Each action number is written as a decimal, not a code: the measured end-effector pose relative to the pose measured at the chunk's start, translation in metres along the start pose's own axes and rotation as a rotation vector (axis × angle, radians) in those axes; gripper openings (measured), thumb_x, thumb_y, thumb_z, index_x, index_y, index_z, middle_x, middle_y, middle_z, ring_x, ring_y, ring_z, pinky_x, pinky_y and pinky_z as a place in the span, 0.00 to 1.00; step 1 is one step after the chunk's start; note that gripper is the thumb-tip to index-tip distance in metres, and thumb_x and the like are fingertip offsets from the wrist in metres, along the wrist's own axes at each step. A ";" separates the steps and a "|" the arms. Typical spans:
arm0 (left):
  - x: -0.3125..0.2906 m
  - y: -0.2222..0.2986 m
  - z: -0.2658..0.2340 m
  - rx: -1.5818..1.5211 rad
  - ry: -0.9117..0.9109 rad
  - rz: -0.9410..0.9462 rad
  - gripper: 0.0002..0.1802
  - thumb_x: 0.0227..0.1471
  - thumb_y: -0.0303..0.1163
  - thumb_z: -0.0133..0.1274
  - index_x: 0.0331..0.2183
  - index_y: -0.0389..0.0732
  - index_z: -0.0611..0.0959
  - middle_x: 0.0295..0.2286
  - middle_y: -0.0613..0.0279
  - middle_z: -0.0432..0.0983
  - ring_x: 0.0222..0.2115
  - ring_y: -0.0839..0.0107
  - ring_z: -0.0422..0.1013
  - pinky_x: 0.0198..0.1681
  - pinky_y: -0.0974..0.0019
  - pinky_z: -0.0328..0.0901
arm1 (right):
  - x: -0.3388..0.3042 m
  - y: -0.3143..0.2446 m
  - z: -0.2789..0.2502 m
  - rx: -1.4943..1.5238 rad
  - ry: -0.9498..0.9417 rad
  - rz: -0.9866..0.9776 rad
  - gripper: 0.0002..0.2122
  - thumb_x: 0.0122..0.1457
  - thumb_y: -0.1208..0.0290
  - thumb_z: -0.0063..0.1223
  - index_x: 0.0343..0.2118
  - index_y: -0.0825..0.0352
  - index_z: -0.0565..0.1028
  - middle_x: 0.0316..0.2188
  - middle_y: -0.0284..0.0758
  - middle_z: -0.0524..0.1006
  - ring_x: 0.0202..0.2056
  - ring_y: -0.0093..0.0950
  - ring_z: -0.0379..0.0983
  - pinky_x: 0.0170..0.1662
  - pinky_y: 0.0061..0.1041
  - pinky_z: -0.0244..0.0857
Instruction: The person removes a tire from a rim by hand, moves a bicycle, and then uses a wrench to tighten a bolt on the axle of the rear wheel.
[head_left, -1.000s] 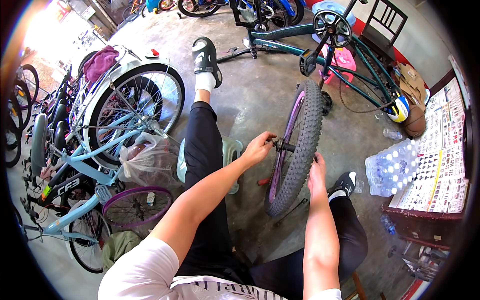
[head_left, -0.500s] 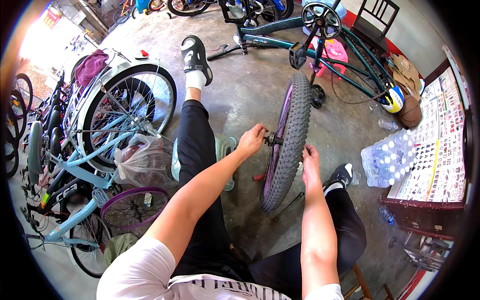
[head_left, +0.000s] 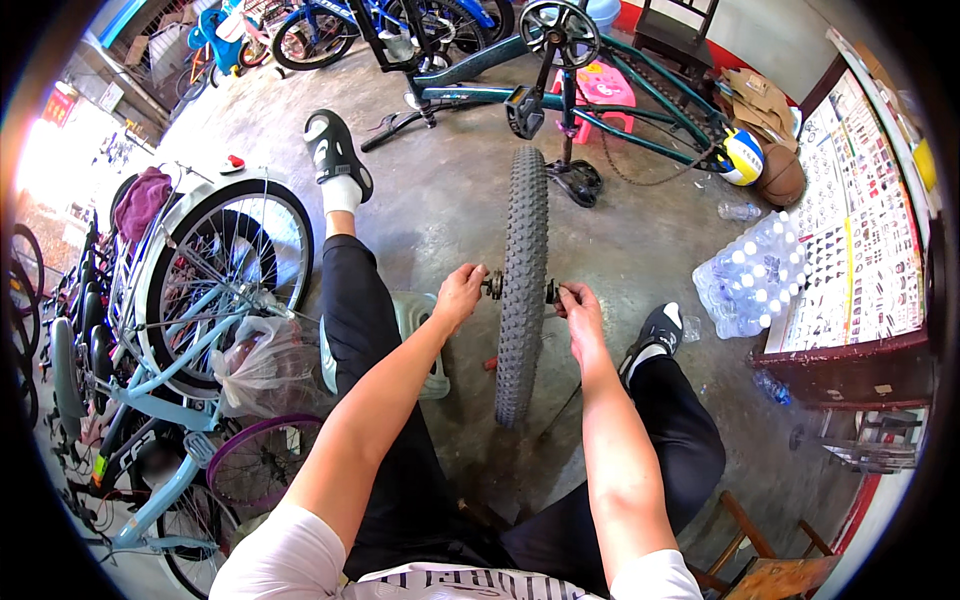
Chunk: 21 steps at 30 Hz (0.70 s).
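A bicycle wheel with a thick knobby black tyre stands upright between my legs, seen almost edge-on. My left hand pinches the left end of its axle, beside a dark cog-like part. On the other side, my right hand has its fingertips closed on the right axle end. The spokes and rim are mostly hidden behind the tread. A small red piece shows low on the left, beside the tyre; I cannot tell what it is.
Ahead stands a dark green bicycle frame with a pedal, a hanging chain and a pink stool behind. Light blue bicycles and a purple rim crowd the left. Packed water bottles lie right, beside a paper-covered cabinet.
The wheel has turned from a slant to nearly edge-on and upright. My right hand has shifted from beside the tyre to the right axle end. The view has swung right.
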<state>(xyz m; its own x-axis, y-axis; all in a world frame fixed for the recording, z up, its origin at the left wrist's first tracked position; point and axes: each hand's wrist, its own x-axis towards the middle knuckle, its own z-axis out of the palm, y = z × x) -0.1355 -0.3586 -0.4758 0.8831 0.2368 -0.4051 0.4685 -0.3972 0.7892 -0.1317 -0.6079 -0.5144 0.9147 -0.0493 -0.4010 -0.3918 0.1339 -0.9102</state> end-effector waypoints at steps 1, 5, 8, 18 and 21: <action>-0.002 0.006 0.000 -0.002 -0.036 -0.055 0.21 0.66 0.47 0.47 0.47 0.41 0.83 0.31 0.52 0.82 0.35 0.57 0.78 0.42 0.56 0.70 | 0.000 0.000 -0.003 -0.005 0.015 0.000 0.11 0.66 0.71 0.57 0.48 0.69 0.78 0.35 0.32 0.80 0.32 0.21 0.73 0.38 0.24 0.68; -0.003 -0.014 -0.001 -0.159 0.014 0.165 0.22 0.66 0.48 0.48 0.48 0.40 0.82 0.25 0.59 0.78 0.28 0.67 0.75 0.33 0.59 0.69 | -0.001 -0.004 0.004 -0.007 0.014 -0.018 0.11 0.66 0.71 0.57 0.48 0.70 0.78 0.35 0.33 0.80 0.33 0.21 0.73 0.38 0.24 0.68; 0.000 -0.008 0.000 0.091 0.131 0.272 0.22 0.66 0.46 0.48 0.51 0.41 0.81 0.26 0.61 0.78 0.27 0.70 0.73 0.30 0.61 0.68 | -0.004 -0.003 0.003 0.020 0.001 -0.016 0.11 0.66 0.71 0.57 0.48 0.70 0.78 0.35 0.33 0.80 0.33 0.21 0.73 0.39 0.24 0.68; 0.008 -0.029 0.001 -0.141 0.018 0.218 0.20 0.68 0.43 0.46 0.52 0.41 0.79 0.29 0.63 0.74 0.28 0.74 0.70 0.31 0.64 0.68 | -0.004 -0.007 0.010 0.019 0.006 -0.009 0.11 0.66 0.70 0.57 0.48 0.70 0.78 0.33 0.31 0.78 0.32 0.20 0.72 0.38 0.23 0.67; 0.008 -0.012 0.002 -0.009 0.030 0.082 0.20 0.66 0.43 0.48 0.53 0.41 0.78 0.31 0.63 0.76 0.30 0.73 0.71 0.34 0.64 0.69 | -0.003 -0.003 0.003 0.008 0.020 -0.009 0.11 0.66 0.70 0.57 0.48 0.69 0.78 0.33 0.31 0.78 0.32 0.20 0.72 0.37 0.23 0.68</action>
<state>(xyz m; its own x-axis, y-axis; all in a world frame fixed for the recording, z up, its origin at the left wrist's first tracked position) -0.1337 -0.3539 -0.4894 0.9174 0.2301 -0.3247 0.3939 -0.4083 0.8235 -0.1329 -0.6048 -0.5105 0.9161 -0.0705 -0.3946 -0.3824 0.1417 -0.9131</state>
